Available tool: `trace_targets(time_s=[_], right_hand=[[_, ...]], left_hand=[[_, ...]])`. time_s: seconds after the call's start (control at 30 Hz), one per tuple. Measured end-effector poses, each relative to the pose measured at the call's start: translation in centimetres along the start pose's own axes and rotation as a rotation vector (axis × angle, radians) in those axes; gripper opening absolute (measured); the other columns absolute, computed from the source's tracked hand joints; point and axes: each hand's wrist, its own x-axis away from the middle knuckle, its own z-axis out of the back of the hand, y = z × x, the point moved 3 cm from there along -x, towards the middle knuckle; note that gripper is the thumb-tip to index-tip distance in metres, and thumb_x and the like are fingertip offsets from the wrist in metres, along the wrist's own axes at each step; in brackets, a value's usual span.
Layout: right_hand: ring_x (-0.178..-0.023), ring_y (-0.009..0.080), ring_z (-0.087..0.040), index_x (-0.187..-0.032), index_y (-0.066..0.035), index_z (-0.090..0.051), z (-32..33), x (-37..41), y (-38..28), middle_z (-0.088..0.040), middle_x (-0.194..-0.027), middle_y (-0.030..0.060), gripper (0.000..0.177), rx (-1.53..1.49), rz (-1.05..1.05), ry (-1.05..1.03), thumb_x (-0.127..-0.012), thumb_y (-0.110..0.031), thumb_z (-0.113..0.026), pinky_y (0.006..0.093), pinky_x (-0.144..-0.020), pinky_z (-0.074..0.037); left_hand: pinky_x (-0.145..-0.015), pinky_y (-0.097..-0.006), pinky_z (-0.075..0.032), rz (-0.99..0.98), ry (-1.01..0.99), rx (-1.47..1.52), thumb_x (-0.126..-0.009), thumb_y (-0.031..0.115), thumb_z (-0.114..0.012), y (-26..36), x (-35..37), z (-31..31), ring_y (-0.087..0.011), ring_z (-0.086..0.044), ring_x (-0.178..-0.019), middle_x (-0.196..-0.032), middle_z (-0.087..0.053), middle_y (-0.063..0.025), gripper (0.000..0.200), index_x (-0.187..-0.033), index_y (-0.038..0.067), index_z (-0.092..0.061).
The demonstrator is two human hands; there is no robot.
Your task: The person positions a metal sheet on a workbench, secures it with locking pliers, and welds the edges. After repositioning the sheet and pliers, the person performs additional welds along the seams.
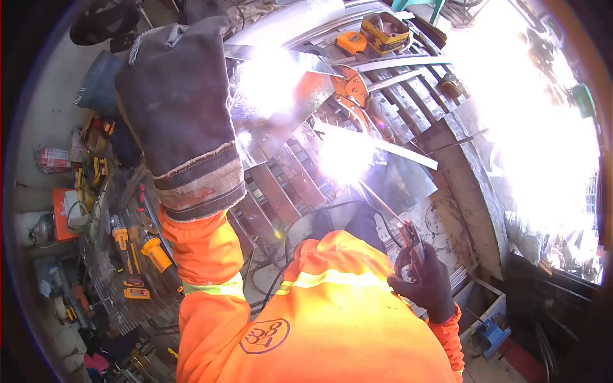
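Note:
My right hand (pixel 429 281), in a dark glove, is closed around a welding electrode holder (pixel 412 246). A thin electrode (pixel 381 203) runs up from it to a glaring arc (pixel 345 156) that washes out the metal around it. Beside the arc lies a flat metal strip (pixel 399 152), over a grey metal sheet (pixel 415 185). My left hand (pixel 179 96) is raised at upper left in a thick dark welding glove with a striped cuff. Its fingers cannot be made out. An orange locking clamp (pixel 352 89) sits at a shiny metal piece (pixel 313 92) right of that glove.
A tape measure (pixel 351 42) and a yellow-black container (pixel 385 32) lie on the slatted metal bench (pixel 402 96). Yellow power tools (pixel 158 255) lie at left. A cable (pixel 332 205) loops near my body. Strong glare fills the right side.

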Motion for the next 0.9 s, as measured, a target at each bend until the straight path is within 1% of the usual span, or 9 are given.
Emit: trace_targets(time_s=[0.07, 0.1, 0.23, 0.3, 0.5, 0.63, 0.7, 0.8, 0.9], right_hand=[[-0.064, 0.0152, -0.066, -0.132, -0.005, -0.057, 0.0, -0.1, 0.0, -0.071, -0.084, 0.0057, 0.078, -0.098, 0.018, 0.038, -0.068, -0.03, -0.093, 0.0314, -0.058, -0.053], [-0.067, 0.0155, -0.067, -0.129, -0.004, -0.06, 0.8, 0.0, -0.8, -0.071, -0.085, 0.006, 0.074, -0.05, -0.162, -0.05, -0.068, -0.029, -0.093, 0.0321, -0.06, -0.053], [-0.064, 0.017, -0.065, -0.125, -0.005, -0.063, -0.7, -1.3, -0.9, -0.068, -0.081, 0.0038, 0.069, -0.174, -0.061, 0.022, -0.067, -0.028, -0.092, 0.0339, -0.061, -0.053], [-0.063, 0.0175, -0.064, -0.124, -0.005, -0.063, -1.0, -1.5, -1.2, -0.066, -0.078, 0.0032, 0.068, -0.165, 0.003, 0.024, -0.067, -0.028, -0.092, 0.0345, -0.061, -0.052], [-0.061, 0.0172, -0.061, -0.119, -0.004, -0.064, -0.2, -1.0, -1.6, -0.064, -0.077, 0.0033, 0.063, -0.079, -0.127, -0.017, -0.067, -0.027, -0.091, 0.0342, -0.06, -0.052], [-0.063, 0.0129, -0.061, -0.131, -0.002, -0.059, 0.0, -0.7, -0.3, -0.065, -0.079, 0.0018, 0.083, -0.207, -0.041, -0.008, -0.062, -0.03, -0.096, 0.0321, -0.059, -0.052], [-0.063, 0.0118, -0.062, -0.136, 0.0, -0.057, 1.3, -0.3, -1.0, -0.066, -0.078, 0.0013, 0.091, -0.25, -0.094, -0.024, -0.06, -0.031, -0.097, 0.0292, -0.059, -0.051], [-0.061, 0.0089, -0.061, -0.139, 0.005, -0.054, 4.5, 0.1, -2.5, -0.063, -0.072, -0.0019, 0.101, -0.274, 0.054, 0.075, -0.056, -0.031, -0.099, 0.0237, -0.057, -0.048], [-0.057, 0.0108, -0.057, -0.14, 0.004, -0.055, 5.9, 2.4, -1.0, -0.066, -0.087, 0.0028, 0.109, -0.694, 0.049, 0.241, -0.049, -0.03, -0.103, 0.0252, -0.051, -0.044]], left_hand=[[-0.089, -0.0374, -0.057, -0.018, 0.01, 0.015, -0.07, 0.032, -0.092, -0.2, 0.1, -0.1, -0.0217, -0.068, -0.105, -0.11, -0.073, 0.0035, 0.063, -0.127, 0.032, -0.065], [-0.09, -0.0373, -0.057, -0.015, 0.006, 0.021, -0.07, 0.032, -0.092, -0.4, 0.1, -0.2, -0.0218, -0.068, -0.105, -0.109, -0.073, 0.0031, 0.063, -0.126, 0.032, -0.065], [-0.094, -0.0367, -0.055, 0.086, -0.047, 0.237, -0.07, 0.021, -0.093, -0.7, 0.5, -1.2, -0.024, -0.066, -0.106, -0.109, -0.073, 0.0003, 0.061, -0.125, 0.03, -0.068], [-0.094, -0.0366, -0.055, 0.075, -0.061, 0.209, -0.069, 0.019, -0.093, -0.1, 0.1, 0.5, -0.0239, -0.066, -0.105, -0.108, -0.073, 0.0002, 0.062, -0.125, 0.03, -0.068], [-0.093, -0.0361, -0.055, 0.032, -0.027, 0.085, -0.069, 0.02, -0.094, 0.2, 0.0, 1.1, -0.0234, -0.067, -0.102, -0.106, -0.074, 0.0007, 0.062, -0.125, 0.03, -0.068], [-0.095, -0.0358, -0.055, 0.069, -0.059, 0.12, -0.069, 0.023, -0.093, 0.3, -0.2, 1.2, -0.023, -0.066, -0.106, -0.106, -0.074, 0.0022, 0.063, -0.126, 0.03, -0.066], [-0.095, -0.0358, -0.054, 0.082, -0.075, 0.141, -0.069, 0.024, -0.093, 0.1, 0.1, 1.0, -0.0229, -0.065, -0.108, -0.106, -0.074, 0.0028, 0.063, -0.126, 0.03, -0.066], [-0.096, -0.0358, -0.054, 0.046, -0.008, 0.091, -0.069, 0.024, -0.093, -0.2, 0.6, 0.7, -0.0226, -0.065, -0.11, -0.108, -0.075, 0.0041, 0.062, -0.126, 0.025, -0.066], [-0.097, -0.0351, -0.054, 0.038, -0.014, 0.062, -0.068, 0.023, -0.094, 0.0, 0.5, 1.0, -0.0229, -0.065, -0.109, -0.111, -0.074, 0.0039, 0.065, -0.126, 0.022, -0.065]])
